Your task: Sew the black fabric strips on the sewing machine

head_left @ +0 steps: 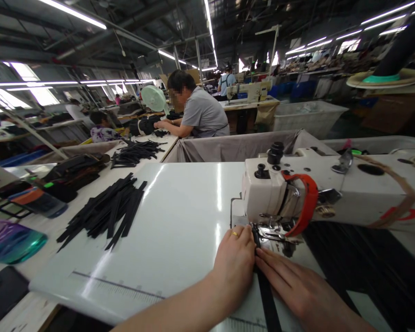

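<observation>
Glossy white tabletop (180, 193), ruler marks (117, 286) along near edge; sewing machine (297, 184) on right side, single black strip (269, 304) flat near the front, dark material (370, 267) spread at right, loose strip pile (103, 210) at left edge. Adjoining left table (43, 276) carries phone (8, 295), purple-teal container (15, 242), mug (41, 204), dark cloth (76, 173), second strip pile (134, 153) farther back.

The black strip (270, 304) looks like matt cloth, the tabletop (183, 198) smooth and glossy, the machine's fittings (271, 235) shiny metal.
</observation>
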A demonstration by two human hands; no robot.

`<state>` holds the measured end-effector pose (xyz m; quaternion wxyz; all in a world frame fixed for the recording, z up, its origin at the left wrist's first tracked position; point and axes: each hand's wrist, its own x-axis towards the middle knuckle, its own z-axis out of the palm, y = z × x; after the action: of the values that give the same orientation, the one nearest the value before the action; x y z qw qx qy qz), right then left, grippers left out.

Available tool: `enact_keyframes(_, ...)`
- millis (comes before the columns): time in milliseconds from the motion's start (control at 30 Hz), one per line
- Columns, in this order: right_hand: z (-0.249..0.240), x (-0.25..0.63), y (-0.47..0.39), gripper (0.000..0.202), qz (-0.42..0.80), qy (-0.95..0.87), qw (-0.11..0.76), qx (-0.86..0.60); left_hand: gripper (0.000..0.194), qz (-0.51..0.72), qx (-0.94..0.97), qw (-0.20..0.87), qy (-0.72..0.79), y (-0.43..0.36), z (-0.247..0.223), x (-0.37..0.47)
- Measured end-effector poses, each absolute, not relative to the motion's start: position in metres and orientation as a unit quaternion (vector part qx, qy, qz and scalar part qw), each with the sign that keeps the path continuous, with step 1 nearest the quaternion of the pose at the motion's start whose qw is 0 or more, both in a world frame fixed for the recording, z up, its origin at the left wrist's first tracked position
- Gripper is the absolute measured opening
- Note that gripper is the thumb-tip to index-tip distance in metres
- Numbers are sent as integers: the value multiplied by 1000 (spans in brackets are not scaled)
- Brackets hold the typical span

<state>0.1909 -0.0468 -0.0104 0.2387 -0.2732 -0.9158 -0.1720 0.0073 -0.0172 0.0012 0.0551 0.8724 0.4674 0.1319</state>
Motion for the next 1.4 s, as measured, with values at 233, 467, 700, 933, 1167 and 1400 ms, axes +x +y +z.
enact_keyframes(233,-12,190,-45,43,-149,-914,252,-280,27,185,880,73,432,-20,0,5)
enact_keyframes(467,-13,191,-44,42,-135,-918,249,-278,24,179,881,85,430,-16,-3,5)
enact_keyframes(700,-9,190,-43,39,-122,-918,248,-286,23,213,862,106,448,-16,1,8)
enact_keyframes(933,-6,188,-43,39,-125,-914,249,-296,19,239,851,125,451,-15,8,10)
enact_keyframes(1167,-6,187,-42,41,-117,-911,245,-310,22,249,850,117,448,-14,8,10)
enact_keyframes(1400,-2,187,-32,43,-84,-909,241,-330,28,303,829,144,447,-11,8,11)
